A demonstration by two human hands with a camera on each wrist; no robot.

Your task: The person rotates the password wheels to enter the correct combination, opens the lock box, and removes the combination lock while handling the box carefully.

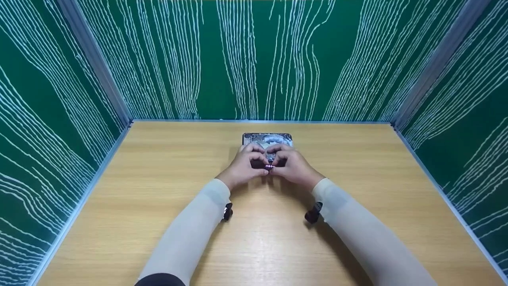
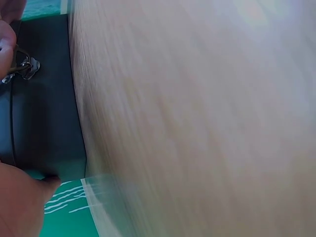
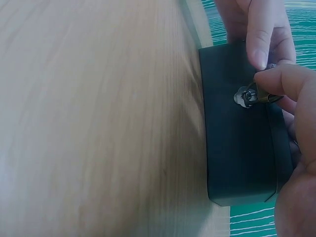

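A dark box (image 3: pixel 242 148) with a blue-grey picture on its lid (image 1: pixel 278 140) stands on the table, its plain front face towards me. A small metal clasp (image 3: pixel 243 97) sits on that face. Thumb and fingertip of my right hand (image 1: pixel 293 165) pinch the clasp's loose metal part, in the right wrist view. From the other side my left hand (image 1: pixel 245 166) brings its curled thumb and fingers to the same clasp. Index fingers of both hands arch over the lid's front edge. Fingertips partly hide the clasp (image 2: pixel 30 68) in the left wrist view.
The wooden table (image 1: pixel 262 238) runs back to a green wall (image 1: pixel 210 79) with white wavy lines. More green panels rise at both sides, with grey corner posts (image 1: pixel 95 55). A dark wrist device (image 1: pixel 313 213) hangs under each sleeve.
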